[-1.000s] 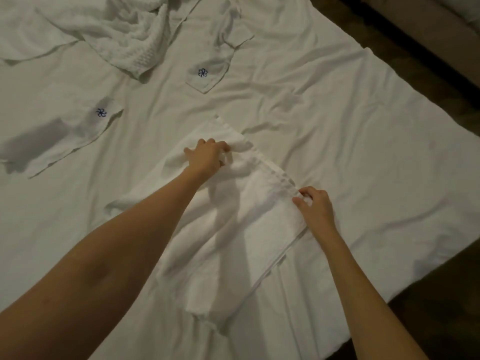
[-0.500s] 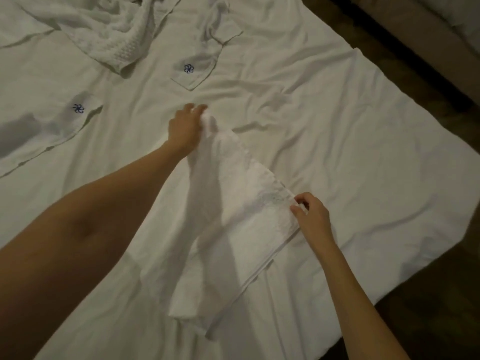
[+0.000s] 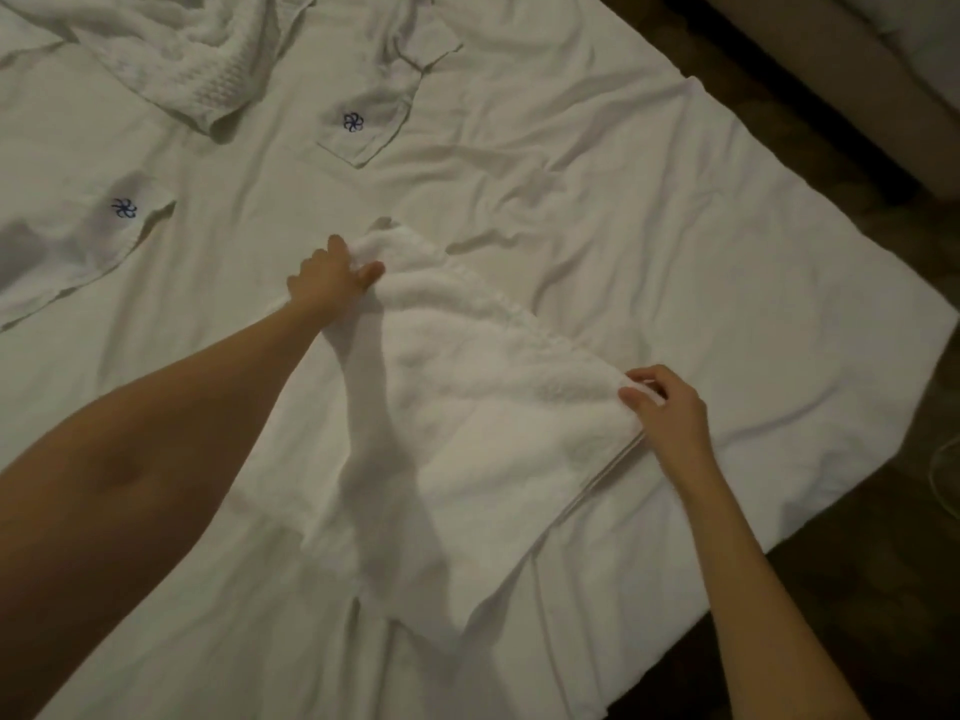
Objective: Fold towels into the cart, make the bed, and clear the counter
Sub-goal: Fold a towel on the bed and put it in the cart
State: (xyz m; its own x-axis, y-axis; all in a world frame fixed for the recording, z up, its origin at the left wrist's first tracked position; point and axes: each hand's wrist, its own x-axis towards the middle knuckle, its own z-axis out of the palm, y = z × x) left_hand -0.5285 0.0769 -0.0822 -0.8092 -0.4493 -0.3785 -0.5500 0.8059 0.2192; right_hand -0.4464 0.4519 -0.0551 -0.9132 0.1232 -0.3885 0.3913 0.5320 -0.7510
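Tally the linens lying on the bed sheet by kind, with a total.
Terry towel, held at two corners by the left hand and right hand: 1
Waffle-weave towel: 1
Cloths with a blue flower emblem: 2
Total: 4

Bare forearms (image 3: 156, 459) (no sleeves)

white towel (image 3: 467, 433), folded, on bed sheet (image 3: 675, 226)
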